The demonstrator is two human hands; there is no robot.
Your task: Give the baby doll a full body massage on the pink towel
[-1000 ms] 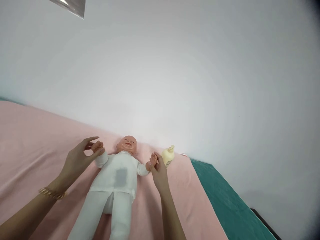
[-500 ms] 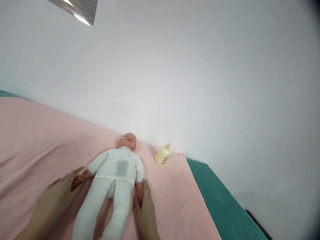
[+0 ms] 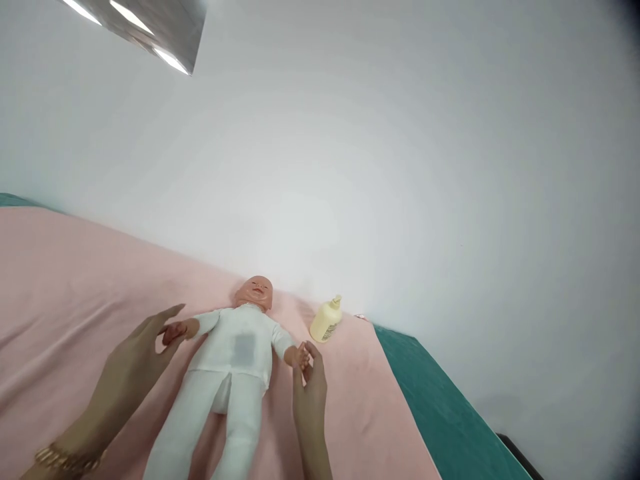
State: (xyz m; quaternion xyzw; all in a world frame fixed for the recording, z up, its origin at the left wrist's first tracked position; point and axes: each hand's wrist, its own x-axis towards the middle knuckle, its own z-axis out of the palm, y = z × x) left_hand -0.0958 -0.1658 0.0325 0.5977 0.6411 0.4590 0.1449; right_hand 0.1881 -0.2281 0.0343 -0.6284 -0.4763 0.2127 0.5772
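A baby doll (image 3: 243, 360) in a white cloth suit, with a grey patch on its chest, lies on its back on a pink sheet (image 3: 365, 413). My left hand (image 3: 135, 357) is closed around the doll's hand at the left, thumb below and fingers above. On the other side my right hand (image 3: 311, 387) pinches the doll's other hand between thumb and fingers. Both doll arms are spread outward from its body. The lower ends of the doll's legs run out of view at the bottom.
A pale yellow pump bottle (image 3: 326, 321) stands on the sheet beside the doll, close to my right hand. Green surface (image 3: 435, 393) shows past the sheet's right edge. A white wall (image 3: 350, 167) rises behind. A shiny metal panel (image 3: 165, 30) hangs at the upper left.
Both my hands have moved up and outward with the doll's hands, so its arms now spread wider from its sides. The view has tilted slightly upward.
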